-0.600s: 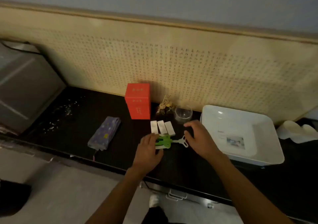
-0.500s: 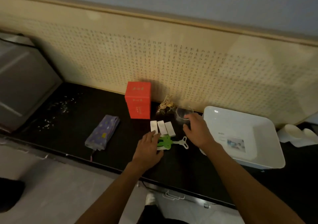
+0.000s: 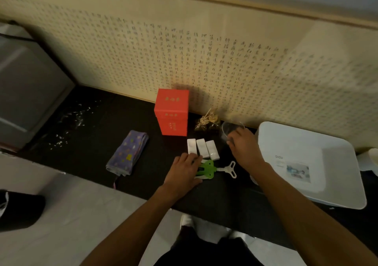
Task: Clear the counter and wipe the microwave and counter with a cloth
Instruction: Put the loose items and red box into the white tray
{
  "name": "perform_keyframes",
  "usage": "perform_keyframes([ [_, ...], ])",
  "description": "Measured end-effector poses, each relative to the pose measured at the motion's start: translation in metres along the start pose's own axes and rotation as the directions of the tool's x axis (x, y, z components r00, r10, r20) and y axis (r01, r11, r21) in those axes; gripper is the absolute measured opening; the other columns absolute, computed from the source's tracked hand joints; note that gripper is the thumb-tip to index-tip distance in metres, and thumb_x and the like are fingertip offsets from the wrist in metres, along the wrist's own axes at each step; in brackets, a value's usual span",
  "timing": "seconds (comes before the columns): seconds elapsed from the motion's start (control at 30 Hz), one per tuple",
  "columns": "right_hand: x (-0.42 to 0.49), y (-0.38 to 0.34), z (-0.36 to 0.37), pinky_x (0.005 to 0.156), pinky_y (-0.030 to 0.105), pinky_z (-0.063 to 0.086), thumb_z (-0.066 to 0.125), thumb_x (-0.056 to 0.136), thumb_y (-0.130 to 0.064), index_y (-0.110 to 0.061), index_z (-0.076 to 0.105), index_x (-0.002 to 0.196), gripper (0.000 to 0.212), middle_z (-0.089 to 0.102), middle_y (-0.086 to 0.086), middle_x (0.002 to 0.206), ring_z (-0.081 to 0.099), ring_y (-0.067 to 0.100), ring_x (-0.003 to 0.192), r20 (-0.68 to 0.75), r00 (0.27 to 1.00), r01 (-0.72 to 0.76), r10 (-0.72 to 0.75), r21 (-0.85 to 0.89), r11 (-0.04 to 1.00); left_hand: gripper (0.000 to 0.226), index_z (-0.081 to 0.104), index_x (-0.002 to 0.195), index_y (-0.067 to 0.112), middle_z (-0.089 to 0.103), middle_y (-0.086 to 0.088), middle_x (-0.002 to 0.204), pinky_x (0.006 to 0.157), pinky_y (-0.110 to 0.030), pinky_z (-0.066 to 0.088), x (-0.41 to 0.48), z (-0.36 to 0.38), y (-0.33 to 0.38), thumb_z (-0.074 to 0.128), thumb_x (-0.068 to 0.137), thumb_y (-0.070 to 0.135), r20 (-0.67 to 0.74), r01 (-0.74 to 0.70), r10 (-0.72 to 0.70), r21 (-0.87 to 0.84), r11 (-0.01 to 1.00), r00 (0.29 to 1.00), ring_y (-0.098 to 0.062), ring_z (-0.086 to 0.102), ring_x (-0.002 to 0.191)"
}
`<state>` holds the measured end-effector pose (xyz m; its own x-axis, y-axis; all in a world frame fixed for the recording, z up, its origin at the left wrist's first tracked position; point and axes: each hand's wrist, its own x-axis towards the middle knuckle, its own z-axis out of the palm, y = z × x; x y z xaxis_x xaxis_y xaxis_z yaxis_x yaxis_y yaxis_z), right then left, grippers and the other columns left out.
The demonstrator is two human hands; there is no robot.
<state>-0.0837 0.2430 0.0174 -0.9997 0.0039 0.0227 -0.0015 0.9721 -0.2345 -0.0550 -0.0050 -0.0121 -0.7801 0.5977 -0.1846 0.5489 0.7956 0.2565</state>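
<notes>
Folded purple patterned cloth (image 3: 127, 153) lies on the black surface (image 3: 92, 143), left of centre, near the front edge, untouched. Grey microwave (image 3: 26, 94) sits at the far left end of the surface. Scattered white crumbs (image 3: 75, 118) lie between microwave and cloth.

Upright red cardboard box (image 3: 172, 112) stands at the back, close to the wall. Just in front of it, three small white packets (image 3: 201, 148) lie in a row, side by side. In front of those is a green plastic tool with a white key-shaped end (image 3: 208, 168).

Left hand (image 3: 184, 173) lies palm down, fingers extended over the left end of the green tool, fingertips reaching the leftmost white packet. Grip not evident.

Right hand (image 3: 245, 149) is at the small clear glass cup (image 3: 228, 128), fingers curled round its near side; cup blurred. A brown straw-tied bundle (image 3: 206, 121) sits between red box and cup.

White square tray-like object with a printed label (image 3: 286, 139) sits at the right end of the surface, just beside the right wrist. Cream wall panel covered in rows of small characters (image 3: 204, 51) runs behind everything.
</notes>
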Motion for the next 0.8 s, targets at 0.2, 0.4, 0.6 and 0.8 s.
perform_keyframes([
  [0.2,-0.010,0.023,-0.025,0.082,0.030,0.046,0.060,0.097,-0.022,-0.018,0.067,0.102,0.010,0.062,0.001,0.106,0.056,0.018,0.097,-0.054,0.994,0.103,-0.094,0.184,0.978,0.075,0.047,0.148,0.021,0.046,-0.002,0.144,0.105,-0.033,0.040,-0.011,-0.018,-0.006,0.073,0.084,0.050,-0.038,0.022,-0.026,-0.100,0.995,0.999,-0.021,0.045,0.128],
  [0.4,-0.039,0.077,-0.084,0.088,0.025,0.042,0.063,0.096,-0.026,-0.017,0.067,0.109,0.016,0.063,0.000,0.110,0.056,0.014,0.103,-0.220,0.971,0.142,-0.096,0.202,0.969,0.074,0.057,0.138,0.015,0.053,-0.003,0.132,0.099,-0.032,0.048,0.000,-0.047,0.031,0.079,0.077,0.050,-0.299,-0.081,0.029,-0.164,0.983,0.954,-0.018,0.051,0.117],
  [0.6,-0.085,0.167,-0.120,0.093,0.035,0.047,0.070,0.091,-0.021,-0.015,0.070,0.104,0.014,0.066,0.000,0.102,0.058,0.018,0.098,-0.265,0.964,0.052,-0.013,0.140,0.989,0.080,0.055,0.141,0.016,0.052,-0.002,0.132,0.102,-0.033,0.044,0.073,-0.060,0.140,0.080,0.075,0.053,-0.262,-0.261,0.217,-0.146,0.954,0.940,-0.020,0.047,0.117],
  [0.8,-0.120,0.244,-0.106,0.090,0.034,0.050,0.068,0.092,-0.024,-0.019,0.071,0.105,0.015,0.067,-0.002,0.106,0.060,0.019,0.104,-0.114,0.982,-0.140,0.152,0.107,0.984,0.077,0.053,0.142,0.017,0.051,-0.005,0.134,0.106,-0.043,0.040,0.145,-0.016,0.227,0.073,0.079,0.055,0.051,-0.336,0.337,-0.026,0.941,0.940,-0.025,0.045,0.120],
])
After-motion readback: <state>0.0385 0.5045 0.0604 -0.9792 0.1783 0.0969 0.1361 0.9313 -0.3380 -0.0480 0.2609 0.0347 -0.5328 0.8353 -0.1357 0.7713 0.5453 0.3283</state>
